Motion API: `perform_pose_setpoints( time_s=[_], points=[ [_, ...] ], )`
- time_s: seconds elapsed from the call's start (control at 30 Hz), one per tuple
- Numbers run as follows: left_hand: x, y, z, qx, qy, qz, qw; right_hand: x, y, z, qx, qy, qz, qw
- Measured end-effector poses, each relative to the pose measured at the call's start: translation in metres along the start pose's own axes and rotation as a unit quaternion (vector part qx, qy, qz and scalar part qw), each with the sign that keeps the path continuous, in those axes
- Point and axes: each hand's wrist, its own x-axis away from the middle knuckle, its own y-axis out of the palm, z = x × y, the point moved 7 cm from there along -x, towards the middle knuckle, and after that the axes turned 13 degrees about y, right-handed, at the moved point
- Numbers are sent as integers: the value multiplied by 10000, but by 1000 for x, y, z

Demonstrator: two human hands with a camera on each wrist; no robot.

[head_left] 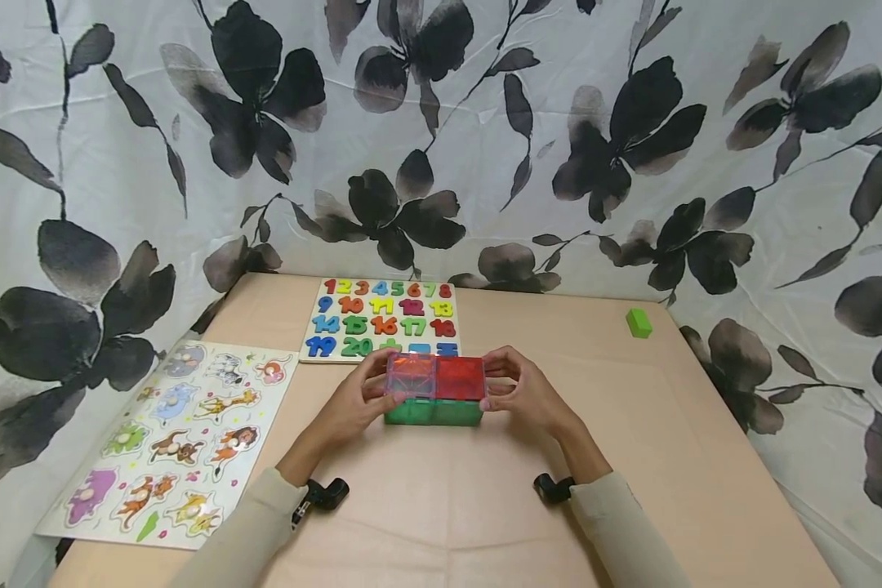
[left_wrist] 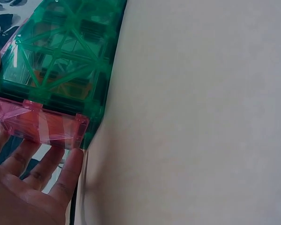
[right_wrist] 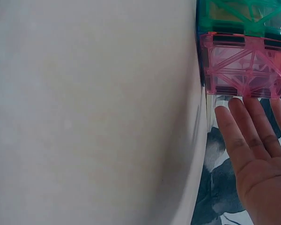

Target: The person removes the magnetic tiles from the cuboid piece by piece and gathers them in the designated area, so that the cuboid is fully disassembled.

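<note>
In the head view, a box of see-through magnetic tiles [head_left: 434,412] sits on the table between my two hands. Its top has one pinkish-purple tile [head_left: 411,375] beside a red tile [head_left: 461,378], and its long front is green. My left hand [head_left: 356,400] grips the left end, thumb toward the front and fingers behind. Across from it, my right hand [head_left: 532,388] holds the right end with thumb and fingertips. Pink end tiles show in the left wrist view [left_wrist: 40,123] and right wrist view [right_wrist: 243,70], with fingertips right at their edges.
A number puzzle board [head_left: 382,320] lies behind the box. On the left is an animal puzzle board [head_left: 206,408], reaching the table's edge. One small green block [head_left: 639,323] stands at the back right of the table [head_left: 595,359]. Flowered cloth [head_left: 485,147] hangs behind.
</note>
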Motion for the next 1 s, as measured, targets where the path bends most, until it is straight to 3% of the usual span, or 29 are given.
perform_pose_setpoints(
  time_s=[0.33, 0.57, 1.0],
  points=[
    [1, 0, 0, -25, 47, -5, 10000, -6, 0, 3, 253, -96, -63, 9996],
    [1, 0, 2, -3, 17, 4, 10000, -5, -4, 3, 533, -175, 238, 9981],
    [2, -1, 1, -31, 12, 14, 10000, -1, -15, 10, -40, -255, 249, 9994]
  ],
)
